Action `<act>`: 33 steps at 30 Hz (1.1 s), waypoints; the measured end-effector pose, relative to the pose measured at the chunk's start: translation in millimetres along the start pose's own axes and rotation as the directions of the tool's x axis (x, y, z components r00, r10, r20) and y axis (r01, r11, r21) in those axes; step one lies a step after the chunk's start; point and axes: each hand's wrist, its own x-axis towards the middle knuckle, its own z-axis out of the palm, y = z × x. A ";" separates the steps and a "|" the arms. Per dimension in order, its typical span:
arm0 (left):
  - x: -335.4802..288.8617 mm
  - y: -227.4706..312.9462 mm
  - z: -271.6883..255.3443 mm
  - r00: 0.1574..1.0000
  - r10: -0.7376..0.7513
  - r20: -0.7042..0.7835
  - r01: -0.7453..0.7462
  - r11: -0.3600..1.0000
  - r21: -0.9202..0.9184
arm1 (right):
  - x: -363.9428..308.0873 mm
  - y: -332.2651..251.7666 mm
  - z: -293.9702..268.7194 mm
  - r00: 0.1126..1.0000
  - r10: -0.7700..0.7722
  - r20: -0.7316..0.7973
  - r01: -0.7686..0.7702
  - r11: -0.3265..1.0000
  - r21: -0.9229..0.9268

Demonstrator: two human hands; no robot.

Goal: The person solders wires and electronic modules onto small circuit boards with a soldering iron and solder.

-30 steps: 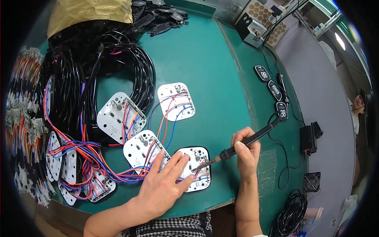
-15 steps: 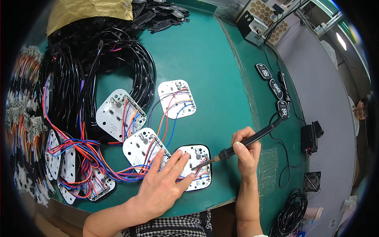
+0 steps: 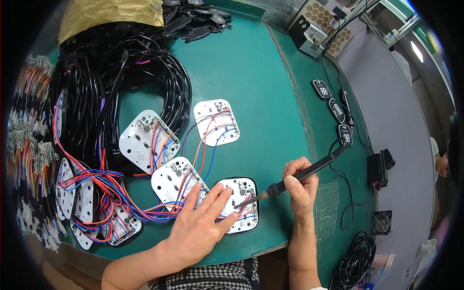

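Note:
My right hand (image 3: 300,191) grips the black handle of a soldering iron (image 3: 296,178). The iron slants down to the left, and its dark tip meets the face of a white circuit board (image 3: 248,186) in a black-edged casing. My left hand (image 3: 200,232) lies flat with fingers spread, pressing on this board's left side and on the lower right of a neighbouring white board (image 3: 166,181). Red, purple and blue wires pass under the left hand and onto both boards. Whether the tip touches a wire or only the board, I cannot make out.
Two more wired boards, one upper left (image 3: 145,133) and one farther back (image 3: 216,135), lie on the green table. Black cable coils (image 3: 176,92) and wire bundles (image 3: 34,140) fill the left. Small displays (image 3: 337,110), a power adapter (image 3: 378,169) and a fan (image 3: 382,222) stand right.
Hardly anything differs. Both hands, the soldering iron and the boards keep their places, apart from a very slight shift of the whole view.

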 end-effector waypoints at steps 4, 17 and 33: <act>-0.1 0.0 -0.4 1.000 -0.003 0.004 0.003 1.000 -0.008 | -0.3 -1.1 1.0 1.000 0.004 0.000 -0.004 1.000 0.001; 1.7 1.1 1.8 1.000 0.007 -0.012 -0.007 1.000 0.005 | -1.6 0.1 -3.6 1.000 0.000 -0.001 0.000 1.000 -0.002; -1.8 1.8 -14.6 0.988 -0.090 0.123 0.092 0.996 -0.008 | -8.9 1.1 16.9 0.999 -0.023 -0.046 0.028 0.994 0.108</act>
